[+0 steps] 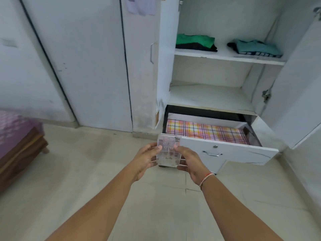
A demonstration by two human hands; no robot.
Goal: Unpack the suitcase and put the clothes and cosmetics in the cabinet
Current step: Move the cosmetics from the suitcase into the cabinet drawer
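clear plastic cosmetics case (168, 150) pinched between left hand (145, 160) and right hand (189, 160) grip, before open drawer (224, 150).

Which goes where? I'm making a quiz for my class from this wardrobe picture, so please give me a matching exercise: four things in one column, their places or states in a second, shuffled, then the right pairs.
Things
1. clear plastic case
2. green folded clothes
3. teal folded clothes
4. checked liner

Places
A. right end of the upper shelf
B. inside the open drawer
C. gripped between the left hand and right hand, in front of the drawer
D. left end of the upper shelf

Pairs: 1-C, 2-D, 3-A, 4-B
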